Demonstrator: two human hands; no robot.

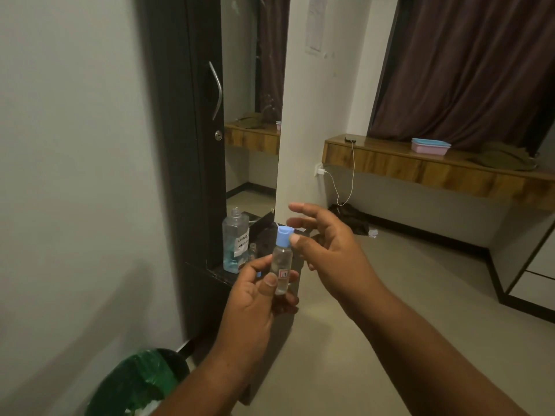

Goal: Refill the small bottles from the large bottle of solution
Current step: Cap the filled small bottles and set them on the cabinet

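Note:
My left hand grips a small clear bottle upright, with a blue cap on top. My right hand hovers just right of the cap with fingers spread; its thumb tip touches the cap's side. The large bottle of solution stands uncapped on the dark ledge behind, with blue liquid low inside and a white handwritten label. Another small bottle stands beside it, partly hidden by my left fingers.
A dark cupboard with a metal handle and a mirror rise behind the ledge. A bin with a green liner sits at the lower left. A wooden counter holds a pink-and-blue box.

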